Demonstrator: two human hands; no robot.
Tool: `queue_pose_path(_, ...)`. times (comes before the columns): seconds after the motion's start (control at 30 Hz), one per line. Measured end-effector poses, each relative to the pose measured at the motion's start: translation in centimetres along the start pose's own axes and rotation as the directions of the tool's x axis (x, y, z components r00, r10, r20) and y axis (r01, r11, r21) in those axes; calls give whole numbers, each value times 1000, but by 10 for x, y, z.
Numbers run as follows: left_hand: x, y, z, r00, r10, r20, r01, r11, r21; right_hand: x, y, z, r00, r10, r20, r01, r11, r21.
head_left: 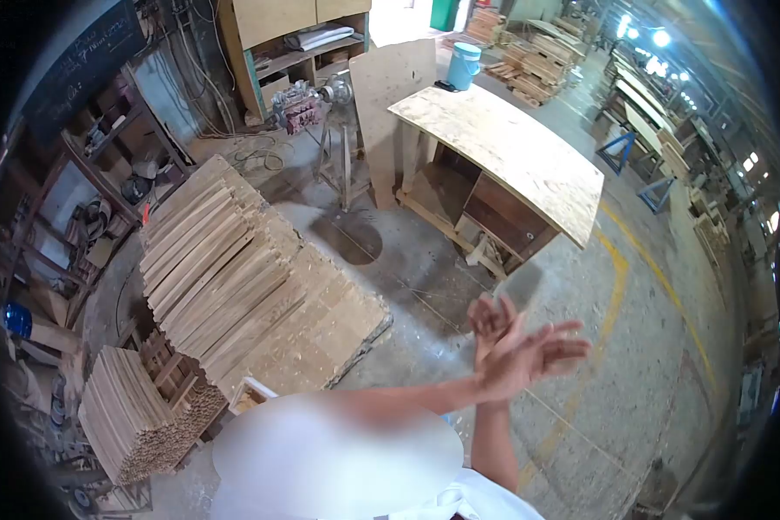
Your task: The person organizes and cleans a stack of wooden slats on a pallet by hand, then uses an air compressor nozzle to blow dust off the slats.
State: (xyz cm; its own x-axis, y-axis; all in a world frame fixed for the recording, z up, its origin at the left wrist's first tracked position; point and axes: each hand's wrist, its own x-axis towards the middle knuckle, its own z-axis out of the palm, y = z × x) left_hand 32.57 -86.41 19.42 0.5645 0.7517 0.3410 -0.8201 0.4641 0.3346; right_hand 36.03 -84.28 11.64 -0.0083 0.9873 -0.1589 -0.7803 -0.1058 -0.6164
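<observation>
My left hand (536, 354) reaches across from the left, its fingers stretched out and apart, with nothing in it. Just behind it my right hand (492, 319) is raised, with its fingers apart and slightly bent. The two hands overlap in mid-air, and my left one hides part of my right palm and wrist. Both are a little smeared by motion. Concrete floor (607, 416) lies below them. Nearest to the hands is a wooden worktable (511, 156), beyond them and apart from them.
Thin wooden strips (217, 260) lie in rows on a low board platform (347, 312) at left. A bundle of strips (121, 416) stands closer. On the worktable is a blue bucket (464, 66). A motor (336, 90) sits behind. Yellow lines (620, 277) mark the floor at right.
</observation>
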Motion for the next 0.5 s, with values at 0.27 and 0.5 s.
queue_pose_path(0.27,82,80,-101,992,-112,-58,114,993,26,232,-139,117,953,-224,203,234,972,-25)
queue_pose_path(0.5,75,185,-191,427,652,-627,-584,728,360,278,39,154,315,374,872,789,407,-460)
